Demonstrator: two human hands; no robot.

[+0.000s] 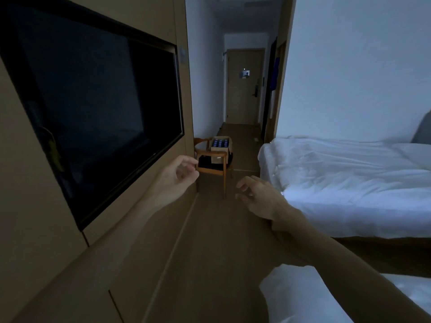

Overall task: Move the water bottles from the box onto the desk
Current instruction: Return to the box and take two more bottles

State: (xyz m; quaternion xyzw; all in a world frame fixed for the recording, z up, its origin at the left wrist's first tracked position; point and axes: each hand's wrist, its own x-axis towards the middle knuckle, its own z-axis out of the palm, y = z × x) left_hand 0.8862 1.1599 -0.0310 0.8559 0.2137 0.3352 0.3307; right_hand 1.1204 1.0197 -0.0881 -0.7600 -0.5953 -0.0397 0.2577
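head view: left hand (177, 177) and right hand (256, 197) hang released and empty, water bottles (220, 143) remain in the box (219, 151) on the chair (213, 163) at 12 o'clock, desk unseen; dim light risks a fumbled grasp.

Both hands, the left hand (179, 174) and the right hand (258, 197), hang in open air holding nothing. Ahead of them a bare strip of floor (210, 229) runs to the chair (213, 163) bearing the box (220, 148). The wall panel (140, 206) hems the left hand's outer side, 1 bed (349, 183) crowds the right hand's.
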